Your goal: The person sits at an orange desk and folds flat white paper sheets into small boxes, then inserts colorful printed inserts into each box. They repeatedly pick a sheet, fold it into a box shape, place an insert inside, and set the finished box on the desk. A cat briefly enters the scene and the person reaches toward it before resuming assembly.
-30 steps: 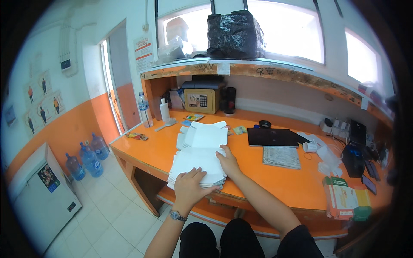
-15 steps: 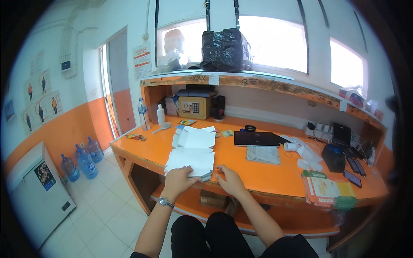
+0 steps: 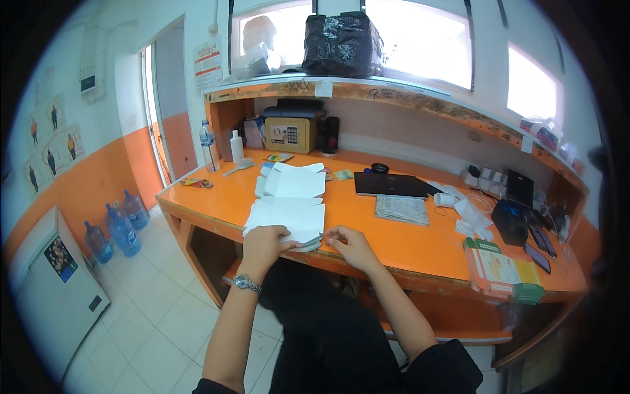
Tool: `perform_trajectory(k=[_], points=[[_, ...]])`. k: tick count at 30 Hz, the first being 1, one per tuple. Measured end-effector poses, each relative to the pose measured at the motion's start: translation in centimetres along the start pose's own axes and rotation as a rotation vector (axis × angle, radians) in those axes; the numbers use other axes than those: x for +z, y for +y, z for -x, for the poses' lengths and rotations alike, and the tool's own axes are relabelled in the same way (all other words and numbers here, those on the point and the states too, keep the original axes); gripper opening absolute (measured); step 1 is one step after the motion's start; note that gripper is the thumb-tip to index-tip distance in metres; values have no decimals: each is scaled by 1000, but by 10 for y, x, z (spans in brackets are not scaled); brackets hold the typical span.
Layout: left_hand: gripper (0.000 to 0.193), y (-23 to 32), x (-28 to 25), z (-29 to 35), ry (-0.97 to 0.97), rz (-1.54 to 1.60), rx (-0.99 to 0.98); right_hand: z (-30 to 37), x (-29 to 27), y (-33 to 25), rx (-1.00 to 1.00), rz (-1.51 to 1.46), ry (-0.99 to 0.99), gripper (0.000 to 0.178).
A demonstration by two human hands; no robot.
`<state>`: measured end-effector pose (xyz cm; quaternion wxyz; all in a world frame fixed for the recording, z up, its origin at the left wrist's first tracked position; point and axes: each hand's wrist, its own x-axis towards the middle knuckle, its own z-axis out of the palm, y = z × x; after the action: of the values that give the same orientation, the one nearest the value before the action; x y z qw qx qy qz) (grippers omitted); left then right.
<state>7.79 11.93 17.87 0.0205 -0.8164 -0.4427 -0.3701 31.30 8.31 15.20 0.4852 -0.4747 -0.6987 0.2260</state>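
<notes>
A stack of flat, unfolded white cardboard boxes lies on the orange desk, its near end at the front edge. My left hand, with a metal watch on its wrist, grips the stack's near left corner. The thumb presses on top, and the other fingers are mostly hidden. Beside the near right corner is my right hand, its fingers bent and a little apart, the tips close to the sheets' edge. Whether they touch it is hard to see.
Right of the stack are a black laptop, a grey folded bundle and a colourful flattened carton. Behind it stand a yellow safe, a white bottle and a water bottle. A person shows beyond the window.
My view has tilted down and shifted slightly. The right hand has come closer to the stack's right corner, its fingers more curled. My left hand keeps its hold. My legs have shifted.
</notes>
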Motion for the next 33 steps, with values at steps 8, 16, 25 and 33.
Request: perform_trajectory(k=[8,16,25,33], points=[[39,-1,-7,-9,-26,2,92,9,-6,-10,75,-58,-50,22],[38,11,-12,-6,-77,-163,230,13,-11,-25,70,-49,-53,24],[37,-2,-1,-7,5,-131,250,16,-10,-30,45,22,-12,25],[33,-10,10,-35,195,-88,205,21,-13,-28,21,41,7,25]])
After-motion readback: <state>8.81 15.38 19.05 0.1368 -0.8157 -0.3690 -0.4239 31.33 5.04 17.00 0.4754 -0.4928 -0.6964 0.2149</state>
